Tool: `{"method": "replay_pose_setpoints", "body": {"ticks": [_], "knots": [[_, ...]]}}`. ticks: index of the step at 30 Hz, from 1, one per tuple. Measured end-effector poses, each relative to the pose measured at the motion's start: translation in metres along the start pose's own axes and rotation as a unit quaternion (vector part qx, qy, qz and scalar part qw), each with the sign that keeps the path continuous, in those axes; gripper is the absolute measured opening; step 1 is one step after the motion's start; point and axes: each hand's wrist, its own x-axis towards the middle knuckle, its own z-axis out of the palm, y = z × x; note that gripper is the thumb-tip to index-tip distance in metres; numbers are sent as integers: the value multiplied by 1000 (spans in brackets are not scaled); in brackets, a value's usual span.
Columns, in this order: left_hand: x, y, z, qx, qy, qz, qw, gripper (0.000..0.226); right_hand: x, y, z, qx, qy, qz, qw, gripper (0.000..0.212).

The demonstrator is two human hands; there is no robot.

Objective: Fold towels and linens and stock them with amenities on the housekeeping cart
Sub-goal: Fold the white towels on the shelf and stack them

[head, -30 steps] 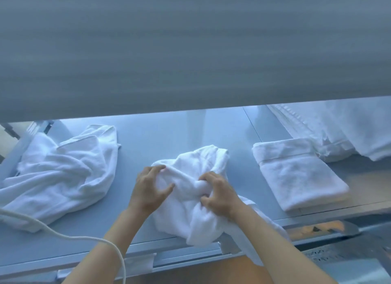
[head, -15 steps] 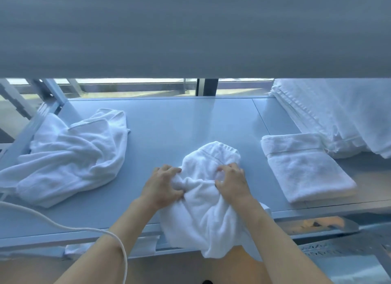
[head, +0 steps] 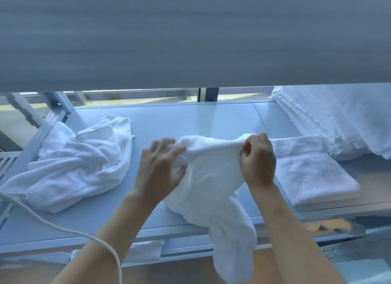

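Note:
A small white towel (head: pixel 211 178) hangs lifted above the grey cart shelf (head: pixel 190 120), its lower end drooping over the front edge. My right hand (head: pixel 257 158) pinches its top edge at the right corner. At the left end of that edge my left hand (head: pixel 161 165) holds the cloth with spread, bent fingers. The top edge is stretched between both hands.
A crumpled white towel (head: pixel 78 163) lies at the shelf's left. A folded white towel (head: pixel 309 173) sits at the right, with a stack of white linens (head: pixel 338 118) behind it. A grey upper shelf (head: pixel 190 36) overhangs. A white cable (head: pixel 63 228) crosses my left forearm.
Both hands have risen off the shelf and moved apart, lifting the bunched towel and stretching its top edge. The view has tilted up slightly.

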Motion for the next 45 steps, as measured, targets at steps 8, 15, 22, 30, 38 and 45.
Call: {"method": "replay_pose_setpoints", "body": {"ticks": [8,15,22,30,38,45], "knots": [[-22,-3,47,-76,-232,-127,961,45,-54,29,58,-76,-341,72,934,69],[-20,4,56,-39,-152,-213,964,42,-69,54,39,41,-347,1,937,67],[-28,22,74,-145,-263,-263,917,22,-81,59,32,31,-279,-35,959,48],[17,1,8,5,126,-26,992,25,-66,67,15,41,11,-96,994,40],[-28,11,69,-29,-176,-123,976,45,-59,67,39,-75,-298,41,951,65],[-60,8,88,31,-246,-179,952,44,-102,78,30,-43,-280,-31,959,75]]}}
